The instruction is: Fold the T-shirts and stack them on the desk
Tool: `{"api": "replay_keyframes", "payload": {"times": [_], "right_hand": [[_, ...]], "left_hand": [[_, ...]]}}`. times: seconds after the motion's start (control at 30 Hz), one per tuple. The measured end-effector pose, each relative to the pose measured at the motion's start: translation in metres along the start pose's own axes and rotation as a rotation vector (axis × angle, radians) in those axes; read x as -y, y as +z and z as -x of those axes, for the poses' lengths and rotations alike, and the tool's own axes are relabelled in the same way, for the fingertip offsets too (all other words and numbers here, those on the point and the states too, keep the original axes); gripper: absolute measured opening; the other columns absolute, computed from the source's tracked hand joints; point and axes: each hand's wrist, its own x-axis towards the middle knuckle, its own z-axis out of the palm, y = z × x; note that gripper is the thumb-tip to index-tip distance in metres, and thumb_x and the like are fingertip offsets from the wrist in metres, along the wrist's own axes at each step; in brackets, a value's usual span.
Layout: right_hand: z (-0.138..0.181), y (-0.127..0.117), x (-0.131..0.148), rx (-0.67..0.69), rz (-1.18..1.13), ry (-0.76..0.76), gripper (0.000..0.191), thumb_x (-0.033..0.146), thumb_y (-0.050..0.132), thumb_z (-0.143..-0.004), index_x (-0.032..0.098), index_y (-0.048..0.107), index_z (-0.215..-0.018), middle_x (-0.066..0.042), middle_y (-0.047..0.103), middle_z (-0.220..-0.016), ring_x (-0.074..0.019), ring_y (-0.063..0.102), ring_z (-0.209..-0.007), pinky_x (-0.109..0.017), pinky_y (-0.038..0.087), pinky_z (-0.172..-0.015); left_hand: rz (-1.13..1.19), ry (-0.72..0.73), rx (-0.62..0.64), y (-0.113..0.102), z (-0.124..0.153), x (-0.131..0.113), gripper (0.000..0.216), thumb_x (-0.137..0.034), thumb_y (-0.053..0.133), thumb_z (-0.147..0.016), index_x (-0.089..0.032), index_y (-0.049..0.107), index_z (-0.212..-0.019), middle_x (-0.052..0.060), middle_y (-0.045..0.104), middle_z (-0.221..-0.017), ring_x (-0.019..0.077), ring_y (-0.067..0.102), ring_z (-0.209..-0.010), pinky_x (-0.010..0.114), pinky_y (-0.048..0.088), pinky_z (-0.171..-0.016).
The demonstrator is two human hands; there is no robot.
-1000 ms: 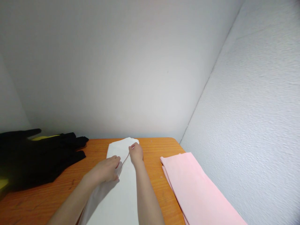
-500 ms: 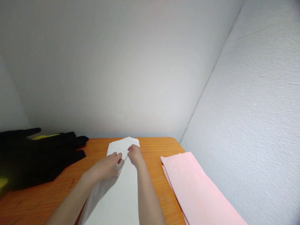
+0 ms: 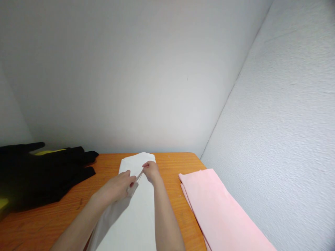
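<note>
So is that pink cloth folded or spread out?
Folded: the pink cloth lies as a narrow strip, with a lower layer's edge showing along its left side.

Bare bench [image 3: 107, 167] strip between black garment pile [image 3: 39, 174] on the left and white cloth [image 3: 136, 216]: passable. Narrower gap between white cloth and pink cloth [image 3: 220, 212]. Right wall [image 3: 274, 139] touches pink cloth; back wall [image 3: 131, 87] closes the far edge.

An orange wood-grain worktop [image 3: 180, 164] fills the corner where a smooth white rear wall [image 3: 131, 76] meets a rough-textured white side wall [image 3: 282, 132]. Soft, even lighting; rounded far right worktop corner.
</note>
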Motion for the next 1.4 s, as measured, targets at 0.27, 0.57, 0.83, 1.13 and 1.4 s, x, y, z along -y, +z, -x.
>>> {"api": "replay_keyframes", "payload": {"times": [0.27,0.57,0.83,1.13,1.4], "right_hand": [[0.004,0.003,0.008,-0.042,0.07,0.005,0.019,0.012,0.059,-0.07,0.019,0.07,-0.084,-0.004,0.071,-0.084,-0.0173,0.063,-0.081,-0.025,0.043,-0.068],[0.004,-0.001,0.014,-0.07,0.116,-0.017,0.021,0.012,0.054,-0.075,0.02,0.069,-0.087,-0.003,0.071,-0.089,-0.0152,0.064,-0.082,-0.023,0.043,-0.069],[0.007,-0.002,0.016,-0.125,0.181,0.006,0.014,0.021,0.052,-0.084,0.021,0.065,-0.089,-0.005,0.071,-0.09,-0.0171,0.064,-0.084,-0.025,0.044,-0.07],[0.014,0.0,0.017,-0.121,0.267,0.038,0.013,0.02,0.052,-0.084,0.021,0.065,-0.087,-0.008,0.071,-0.091,-0.0209,0.065,-0.086,-0.029,0.045,-0.071],[0.011,-0.023,0.033,-0.095,0.303,-0.018,0.036,0.007,0.051,-0.078,0.017,0.061,-0.111,-0.012,0.065,-0.112,-0.0221,0.061,-0.104,-0.031,0.045,-0.085]], "left_hand": [[-0.002,-0.049,0.035,-0.004,0.0,0.0,0.024,-0.011,0.056,-0.069,-0.02,0.053,-0.091,0.004,0.06,-0.096,0.0194,0.06,-0.08,0.029,0.033,-0.061],[-0.093,-0.051,0.026,-0.008,0.004,-0.004,0.033,-0.001,0.043,-0.07,-0.02,0.058,-0.093,0.007,0.061,-0.097,0.0231,0.062,-0.083,0.031,0.037,-0.064],[-0.087,-0.006,0.028,-0.009,0.005,-0.017,0.025,-0.009,0.041,-0.077,-0.018,0.064,-0.083,0.01,0.062,-0.1,0.0239,0.063,-0.085,0.032,0.042,-0.069],[-0.01,-0.043,0.186,-0.009,0.012,-0.022,0.035,-0.017,0.055,-0.065,-0.02,0.063,-0.1,0.007,0.069,-0.092,0.0254,0.067,-0.081,0.03,0.043,-0.061],[0.026,-0.176,0.177,-0.013,0.011,0.017,0.07,-0.014,0.061,-0.055,-0.011,0.048,-0.124,0.018,0.052,-0.133,0.0273,0.055,-0.119,0.031,0.044,-0.096]]}}
